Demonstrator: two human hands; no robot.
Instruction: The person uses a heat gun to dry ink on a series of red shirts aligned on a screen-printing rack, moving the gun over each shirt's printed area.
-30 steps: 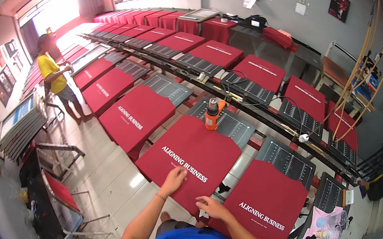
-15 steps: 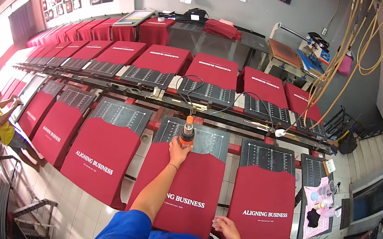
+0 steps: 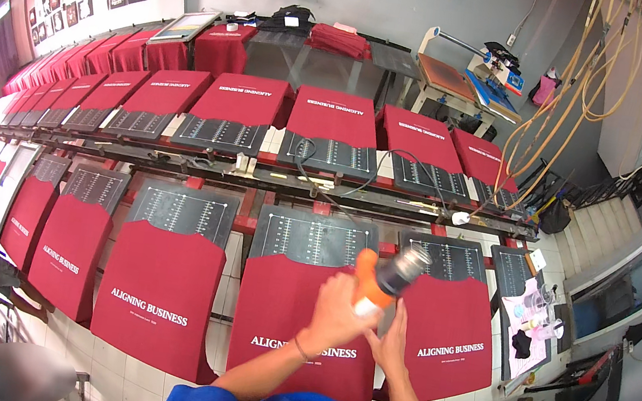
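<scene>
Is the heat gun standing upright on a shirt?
No, the left hand grips the orange-and-black heat gun at a tilt, its metal nozzle toward the picture's upper right.

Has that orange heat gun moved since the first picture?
Yes, rightward. The heat gun first showed over the black board straight ahead; now, in the left hand, it's mostly past that board's right edge.

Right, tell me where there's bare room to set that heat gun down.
Bare: the exposed black board between the red shirt nearest you and the central rail. Crowded: the pink cloth at right, under clear cups and a black cloth.
</scene>
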